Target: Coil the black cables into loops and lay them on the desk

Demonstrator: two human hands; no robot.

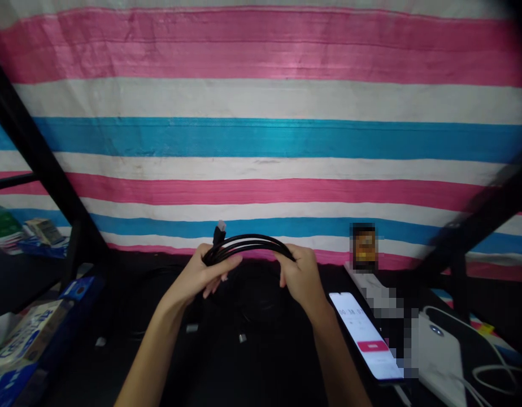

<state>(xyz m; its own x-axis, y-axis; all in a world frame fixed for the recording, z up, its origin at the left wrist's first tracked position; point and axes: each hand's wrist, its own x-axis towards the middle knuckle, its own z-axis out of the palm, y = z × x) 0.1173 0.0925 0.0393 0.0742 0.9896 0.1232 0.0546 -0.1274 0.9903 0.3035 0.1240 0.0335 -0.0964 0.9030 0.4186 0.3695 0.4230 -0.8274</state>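
Note:
A black cable (255, 242) is gathered in several loops and arches between my two hands, raised above the dark table. My left hand (205, 271) is closed around the left side of the loops, its thumb lying along them. Just above that hand sticks up a plug (219, 232) with a black body and a pale tip. My right hand (300, 271) pinches the right side of the loops between thumb and fingers. Below the hands, another dark cable lies on the table, with a small metallic connector (243, 338) showing; a second connector (192, 328) lies to its left.
A lit phone (365, 336) lies right of my right arm, beside a white box-shaped device (441, 356) with a white cable (494, 370). Blue and beige packages (32, 333) sit at the left. A striped sheet (261, 135) hangs behind, between black frame bars (44, 147).

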